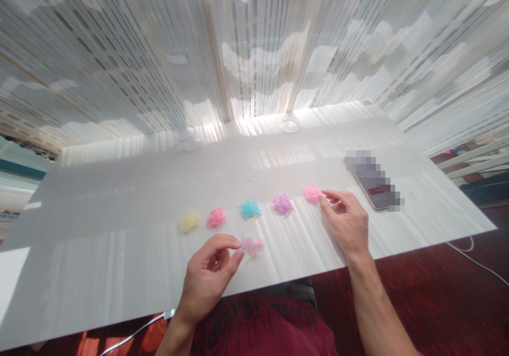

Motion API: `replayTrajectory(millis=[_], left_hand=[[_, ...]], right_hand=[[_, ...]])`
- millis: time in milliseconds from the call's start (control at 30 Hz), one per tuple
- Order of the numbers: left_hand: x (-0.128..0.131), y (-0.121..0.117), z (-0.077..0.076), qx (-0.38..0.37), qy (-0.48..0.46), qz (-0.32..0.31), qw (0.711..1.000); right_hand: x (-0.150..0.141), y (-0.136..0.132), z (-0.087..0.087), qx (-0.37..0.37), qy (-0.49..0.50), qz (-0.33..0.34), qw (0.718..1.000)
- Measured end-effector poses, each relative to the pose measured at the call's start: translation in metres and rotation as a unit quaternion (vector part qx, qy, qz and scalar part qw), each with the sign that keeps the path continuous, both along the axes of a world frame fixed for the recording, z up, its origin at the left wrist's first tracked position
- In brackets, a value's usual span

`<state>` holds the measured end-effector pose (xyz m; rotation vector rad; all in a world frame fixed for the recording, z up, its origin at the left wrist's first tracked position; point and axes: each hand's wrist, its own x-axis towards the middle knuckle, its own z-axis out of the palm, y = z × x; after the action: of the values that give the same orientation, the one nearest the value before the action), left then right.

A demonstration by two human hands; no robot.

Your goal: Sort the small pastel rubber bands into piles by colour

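My left hand point(212, 268) is beside a small pile of mixed pastel strands point(253, 246). Its thumb and index finger are a little apart at the pile's left edge, with nothing visible between them. At the right end of a row of piles, my right hand point(347, 219) touches the edge of a light pink pile point(312, 193). Thumb and index tip come close together there; anything pinched is too small to make out. Leftward along the row lie a purple pile point(282, 205), a turquoise pile point(250, 208), a deeper pink pile point(216, 218) and a pale yellow pile point(190, 221), all of thin, band-like pieces.
A phone point(371, 183), partly blurred out, lies right of the piles on the white table point(119, 250). Near the back edge sits a clear round lid or dish point(290, 126). A striped sheer curtain point(254, 53) hangs behind. A white cable point(133, 335) runs below the front edge.
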<state>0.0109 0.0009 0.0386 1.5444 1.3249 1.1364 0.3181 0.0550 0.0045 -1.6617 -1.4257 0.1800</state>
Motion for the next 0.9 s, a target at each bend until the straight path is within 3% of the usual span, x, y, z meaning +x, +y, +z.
replayTrajectory(millis=[300,433,600,900], left_hand=[[0.002,-0.007,0.001,0.029,0.082,-0.031,0.996],[0.002,-0.008,-0.001,0.061,0.179,-0.056,0.98],[0.002,-0.01,-0.003,0.09,0.272,-0.073,0.955],[0.006,-0.009,-0.007,0.105,0.302,-0.05,0.946]], right_hand=[[-0.014,-0.026,0.005,0.02,0.0,0.003,1.0],[-0.044,-0.05,0.004,0.017,0.013,0.124,0.992],[-0.079,-0.065,0.001,-0.025,0.015,0.275,0.961],[-0.094,-0.048,0.001,-0.066,-0.051,0.32,0.944]])
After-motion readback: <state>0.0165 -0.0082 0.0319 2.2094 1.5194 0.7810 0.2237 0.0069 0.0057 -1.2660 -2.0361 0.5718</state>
